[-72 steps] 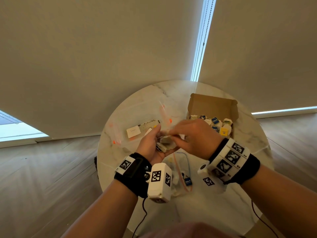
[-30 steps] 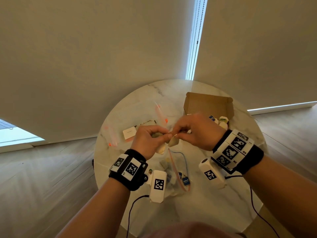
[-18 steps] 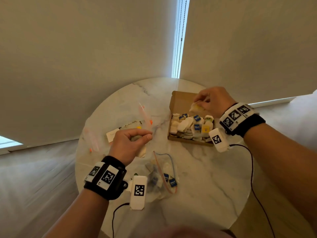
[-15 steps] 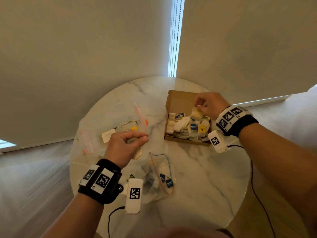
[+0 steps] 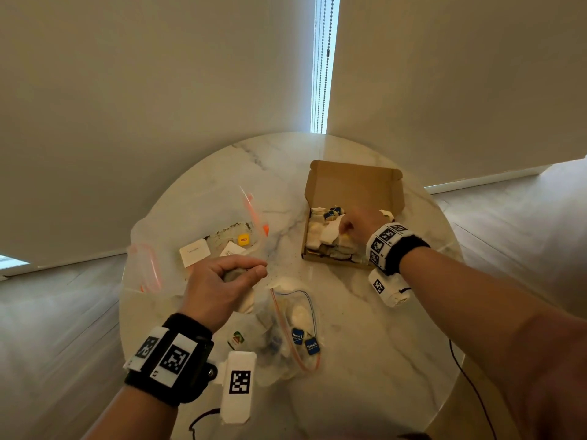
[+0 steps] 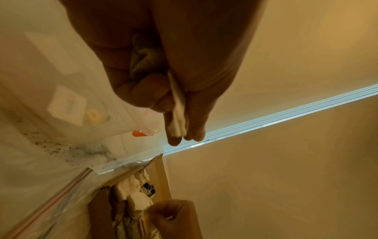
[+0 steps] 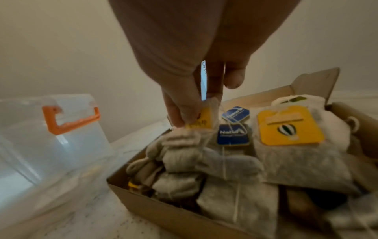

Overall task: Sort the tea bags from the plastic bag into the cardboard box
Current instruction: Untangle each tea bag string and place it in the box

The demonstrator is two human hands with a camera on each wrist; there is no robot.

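So the right hand (image 7: 196, 103) is down inside the cardboard box (image 5: 352, 185), fingertips pinching a tea bag with a yellow tag (image 7: 201, 120) right at its top edge, lowering it onto the pile already in there. Holding it by the tag end makes sense, the pouch hangs free and can just settle among the others. The box sits at the far right of the tabletop (image 5: 365, 328) with its lid flap standing up at the back, so the hand comes in from the near side.

The left hand (image 5: 219, 287) hovers over the middle of the tabletop, grip curled closed around another tea bag (image 6: 176, 111), looks like one or maybe a couple, hard to tell in that dim wrist view. Probably queued up so the other hand can grab it next.

The plastic bag (image 5: 286, 328) lies near the person, mouth open, a few bags with blue tags (image 5: 303, 341) still inside. A clear container with an orange clip (image 7: 69, 119) sits off to the left
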